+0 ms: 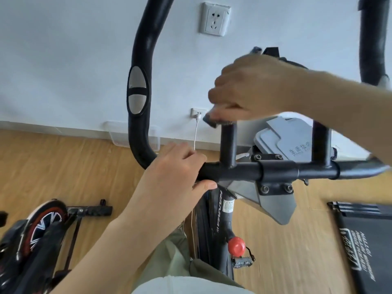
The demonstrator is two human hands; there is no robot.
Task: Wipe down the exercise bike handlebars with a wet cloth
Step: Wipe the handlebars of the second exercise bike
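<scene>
The black handlebars [237, 171] of the exercise bike run across the middle, with a left loop [140, 60] rising toward the wall and a right loop [373, 43] at the far right. My left hand [171, 172] grips the crossbar's left part. My right hand [254, 90] is closed over a dark blue-grey cloth [210, 120], pressing it on top of the inner upright bar [228, 145]. Most of the cloth is hidden under the hand; a bit of it shows above the hand too.
A red knob [237, 246] and a pedal [242, 262] sit low on the bike frame. Another bike's flywheel [44, 228] stands at lower left, a treadmill [369, 240] at lower right. A grey lidded bin [288, 141] is behind the bars. Wall sockets [214, 19] and a white cable [196, 134] are ahead.
</scene>
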